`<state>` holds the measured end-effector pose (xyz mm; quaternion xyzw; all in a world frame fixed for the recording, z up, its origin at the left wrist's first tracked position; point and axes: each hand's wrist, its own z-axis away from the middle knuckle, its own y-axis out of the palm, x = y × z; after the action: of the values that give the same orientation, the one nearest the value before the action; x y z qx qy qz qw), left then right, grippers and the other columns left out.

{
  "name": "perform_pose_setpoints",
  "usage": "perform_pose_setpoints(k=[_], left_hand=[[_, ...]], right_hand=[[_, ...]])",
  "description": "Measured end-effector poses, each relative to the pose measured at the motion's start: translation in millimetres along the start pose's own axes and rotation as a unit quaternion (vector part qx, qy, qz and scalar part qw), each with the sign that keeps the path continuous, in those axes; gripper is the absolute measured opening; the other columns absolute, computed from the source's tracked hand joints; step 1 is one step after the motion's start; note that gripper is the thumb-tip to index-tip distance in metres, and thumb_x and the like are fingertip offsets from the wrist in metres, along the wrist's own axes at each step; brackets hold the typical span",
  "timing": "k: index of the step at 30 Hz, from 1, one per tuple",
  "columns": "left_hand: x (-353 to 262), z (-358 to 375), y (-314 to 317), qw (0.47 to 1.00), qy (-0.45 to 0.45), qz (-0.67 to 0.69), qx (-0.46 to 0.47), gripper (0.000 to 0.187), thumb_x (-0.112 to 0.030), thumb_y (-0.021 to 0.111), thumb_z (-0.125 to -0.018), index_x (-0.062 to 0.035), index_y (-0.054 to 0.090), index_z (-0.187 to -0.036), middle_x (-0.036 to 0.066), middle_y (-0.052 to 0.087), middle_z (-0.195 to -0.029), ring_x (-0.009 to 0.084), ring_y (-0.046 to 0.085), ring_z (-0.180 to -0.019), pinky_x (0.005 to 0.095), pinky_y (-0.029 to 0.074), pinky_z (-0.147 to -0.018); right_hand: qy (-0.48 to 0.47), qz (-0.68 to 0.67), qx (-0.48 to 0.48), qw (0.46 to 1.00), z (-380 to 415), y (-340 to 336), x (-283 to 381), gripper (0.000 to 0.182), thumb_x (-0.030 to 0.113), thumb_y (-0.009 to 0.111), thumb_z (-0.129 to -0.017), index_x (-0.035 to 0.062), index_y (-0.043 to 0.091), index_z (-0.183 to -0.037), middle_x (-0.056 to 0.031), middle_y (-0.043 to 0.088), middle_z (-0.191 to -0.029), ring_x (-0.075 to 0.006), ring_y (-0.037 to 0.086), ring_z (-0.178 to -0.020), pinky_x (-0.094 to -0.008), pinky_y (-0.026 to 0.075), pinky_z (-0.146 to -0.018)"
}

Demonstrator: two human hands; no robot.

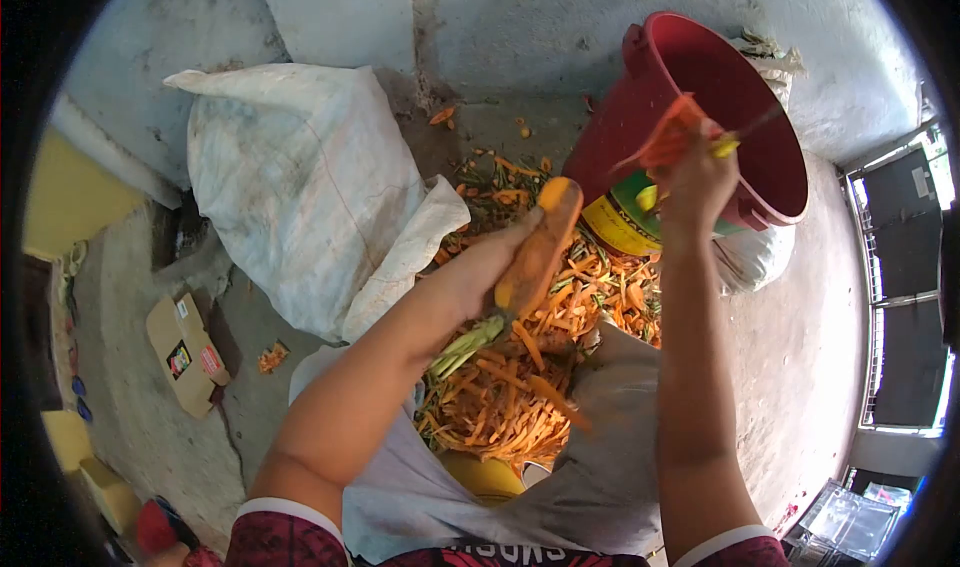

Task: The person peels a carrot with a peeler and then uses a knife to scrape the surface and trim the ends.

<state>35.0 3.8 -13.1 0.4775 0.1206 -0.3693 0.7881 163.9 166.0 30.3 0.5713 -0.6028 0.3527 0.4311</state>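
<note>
My left hand point(490, 257) is wrapped around a thick, partly peeled carrot point(545, 242), its cut end up and its green stalks point(468, 345) hanging below. Up at the right, my right hand point(700, 182) grips a knife point(725, 147) with a yellow handle; its dark blade is smeared by motion and points right, over the bucket's opening. A blurred orange piece point(672, 135) shows beside the right fingers, in front of the bucket. Between my legs lies a heap of orange peelings point(500, 407) mixed with green stalks.
A dark red bucket point(615, 117) with a yellow and green label stands tilted at the back right. To the left slumps a large white sack point(290, 187). A cardboard piece point(188, 355) lies on the floor, with a pale wall point(520, 27) behind.
</note>
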Motion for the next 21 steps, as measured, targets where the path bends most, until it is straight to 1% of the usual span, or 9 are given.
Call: perform_pose_setpoints(k=[1, 3, 4, 8, 13, 17, 18, 19, 21], left_hand=[[-1.9, -1.9, -0.8, 0.999, 0.012, 0.028, 0.015, 0.039, -0.041, 0.038, -0.085, -0.0077, 0.046, -0.104, 0.008, 0.056, -0.081, 0.0156, 0.056, -0.064, 0.0276, 0.049, -0.056], [-5.3, -3.9, -0.2, 0.995, 0.033, 0.081, 0.046, 0.038, -0.041, 0.037, -0.085, -0.0081, 0.046, -0.102, 0.008, 0.056, -0.081, 0.0161, 0.056, -0.064, 0.0274, 0.049, -0.056], [-6.6, -2.0, -1.2, 0.995, 0.041, 0.059, 0.071, 0.036, -0.041, 0.037, -0.086, -0.0106, 0.047, -0.102, 0.002, 0.054, -0.082, 0.0127, 0.054, -0.071, 0.0248, 0.046, -0.059], [-13.6, 15.6, 10.9, 0.991, 0.084, 0.079, 0.064, 0.035, -0.037, 0.031, -0.088, -0.0105, 0.046, -0.105, 0.001, 0.054, -0.086, 0.0114, 0.054, -0.074, 0.0235, 0.046, -0.06], [-12.5, 13.6, 12.6, 0.992, 0.065, 0.105, 0.015, 0.036, -0.036, 0.027, -0.09, -0.0096, 0.047, -0.104, 0.0, 0.054, -0.087, 0.0108, 0.053, -0.072, 0.0235, 0.045, -0.062], [-16.7, 13.0, 2.7, 0.993, 0.079, -0.01, 0.088, 0.038, -0.037, 0.03, -0.089, -0.0071, 0.049, -0.102, 0.001, 0.054, -0.082, 0.0089, 0.052, -0.069, 0.0222, 0.044, -0.06], [-12.6, 9.3, -4.6, 0.991, 0.078, -0.045, 0.101, 0.038, -0.037, 0.031, -0.089, -0.0062, 0.049, -0.102, 0.002, 0.055, -0.082, 0.0091, 0.053, -0.068, 0.022, 0.044, -0.061], [-8.3, 7.0, -9.3, 0.987, 0.078, -0.08, 0.113, 0.039, -0.037, 0.033, -0.088, -0.0053, 0.05, -0.102, 0.003, 0.056, -0.082, 0.0092, 0.054, -0.067, 0.0218, 0.045, -0.061], [-7.9, 16.8, 7.1, 0.994, 0.052, -0.047, 0.086, 0.041, -0.039, 0.033, -0.088, -0.0042, 0.05, -0.101, 0.003, 0.056, -0.081, 0.0082, 0.053, -0.067, 0.022, 0.044, -0.063]], right_hand=[[-0.025, -0.001, 0.038, 0.999, 17.0, 10.8, 2.4, 0.014, 0.015, 0.051, -0.082, 0.0023, 0.052, -0.077, -0.0018, 0.053, -0.069, -0.0083, 0.048, -0.064, -0.0228, 0.04, -0.058], [0.028, 0.043, 0.096, 0.994, 56.8, 29.4, 27.7, 0.016, 0.017, 0.052, -0.082, 0.0012, 0.052, -0.08, -0.0032, 0.053, -0.07, -0.0083, 0.047, -0.065, -0.0234, 0.04, -0.059], [0.026, 0.065, 0.114, 0.991, 69.0, 35.1, 29.0, 0.017, 0.018, 0.052, -0.082, 0.0004, 0.052, -0.082, -0.0044, 0.053, -0.07, -0.0092, 0.048, -0.065, -0.0241, 0.04, -0.059], [0.02, 0.099, 0.178, 0.979, 93.6, 42.0, 37.3, 0.021, 0.019, 0.052, -0.082, -0.002, 0.05, -0.088, -0.0094, 0.053, -0.069, -0.0144, 0.05, -0.063, -0.0271, 0.04, -0.059], [0.006, 0.17, 0.142, 0.975, 99.8, 43.2, 39.3, 0.019, 0.017, 0.049, -0.083, -0.0024, 0.05, -0.087, -0.0137, 0.053, -0.066, -0.0207, 0.051, -0.059, -0.0307, 0.04, -0.056], [-0.073, 0.244, 0.081, 0.964, 86.6, 41.7, 27.7, 0.017, 0.015, 0.05, -0.082, -0.0017, 0.049, -0.083, -0.0151, 0.053, -0.065, -0.0245, 0.052, -0.059, -0.0326, 0.041, -0.055], [-0.034, 0.194, 0.04, 0.98, 75.6, 42.3, 27.3, 0.014, 0.013, 0.051, -0.08, -0.0007, 0.048, -0.081, -0.0155, 0.053, -0.066, -0.0245, 0.052, -0.059, -0.0322, 0.041, -0.055], [-0.086, 0.232, 0.013, 0.969, 58.0, 35.3, 17.2, 0.012, 0.012, 0.051, -0.08, 0.0004, 0.049, -0.08, -0.0127, 0.052, -0.064, -0.0197, 0.05, -0.057, -0.0301, 0.04, -0.054], [-0.024, 0.173, -0.03, 0.984, 31.4, 25.8, 8.3, 0.014, 0.015, 0.049, -0.083, 0.0011, 0.048, -0.078, -0.0065, 0.049, -0.06, -0.0145, 0.044, -0.052, -0.0275, 0.037, -0.051]])
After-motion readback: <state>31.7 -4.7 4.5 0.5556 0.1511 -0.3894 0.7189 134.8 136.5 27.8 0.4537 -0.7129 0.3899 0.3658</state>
